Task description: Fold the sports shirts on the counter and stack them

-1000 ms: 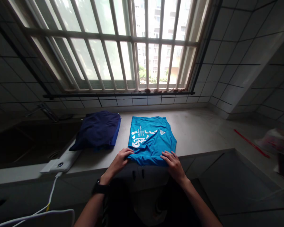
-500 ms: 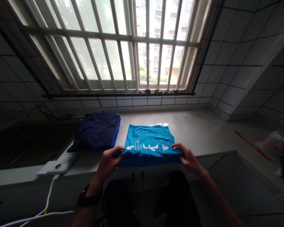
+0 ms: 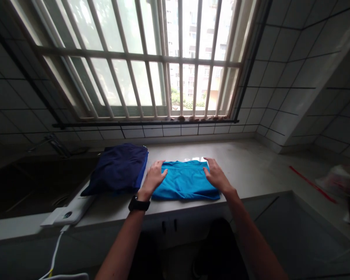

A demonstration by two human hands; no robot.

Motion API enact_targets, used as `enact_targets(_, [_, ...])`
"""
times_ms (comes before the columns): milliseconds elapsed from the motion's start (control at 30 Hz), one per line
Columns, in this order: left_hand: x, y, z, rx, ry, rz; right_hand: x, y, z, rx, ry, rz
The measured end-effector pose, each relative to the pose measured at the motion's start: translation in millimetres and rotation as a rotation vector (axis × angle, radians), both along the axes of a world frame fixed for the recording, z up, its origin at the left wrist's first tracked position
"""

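A bright blue shirt (image 3: 185, 182) lies folded into a wide rectangle on the counter, near its front edge. Its printed side no longer shows, only plain cloth. My left hand (image 3: 156, 177), with a dark watch on the wrist, is at the shirt's upper left corner, fingers apart. At the upper right corner is my right hand (image 3: 216, 175), also with thumb and fingers apart. Whether the fingertips touch the cloth I cannot tell. Left of the shirt rests a folded dark navy garment (image 3: 118, 167) with a brighter blue edge.
A dark sink (image 3: 37, 179) with a faucet (image 3: 56, 144) is on the left. A white power strip (image 3: 68, 212) with a cable sits by the sink's edge. On the right counter lie a red strip (image 3: 312, 183) and a plastic bag (image 3: 340, 177). A barred window (image 3: 137, 56) rises behind.
The front edge of the blue shirt has been folded away from me over the print. My hands have let go of that edge and moved to the far corners.
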State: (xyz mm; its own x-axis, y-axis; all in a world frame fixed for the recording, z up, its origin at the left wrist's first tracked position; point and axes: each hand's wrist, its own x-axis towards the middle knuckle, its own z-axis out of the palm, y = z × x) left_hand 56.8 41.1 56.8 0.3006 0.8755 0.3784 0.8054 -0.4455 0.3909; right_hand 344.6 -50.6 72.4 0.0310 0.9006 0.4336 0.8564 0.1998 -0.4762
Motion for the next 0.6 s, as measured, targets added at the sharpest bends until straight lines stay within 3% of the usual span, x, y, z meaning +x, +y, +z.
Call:
enact_targets(100, [1.5, -5.9, -13.6, -0.1, 0.072, -0.114, -3.7, -1.8, -15.4, -0.073, -0.035, 0.012])
enact_targets(233, [9.2, -3.6, -21.9, -0.093, 0.114, -0.195, -12.2, 9.4, -25.8, 0.001, -0.065, 0.008])
enact_targets(300, [12.2, -1.8, -33.0, -0.12, 0.192, -0.142, -19.2, 15.9, -38.2, -0.067, -0.114, -0.023])
enact_targets(467, [10.4, -0.1, -66.7, -0.119, 0.298, -0.012, -30.4, 24.9, -74.1, -0.401, -0.314, -0.111])
enact_targets(600, [7.9, 0.1, -67.3, -0.105, 0.293, 0.02, -28.0, 26.6, -79.9, -0.446, -0.358, -0.092])
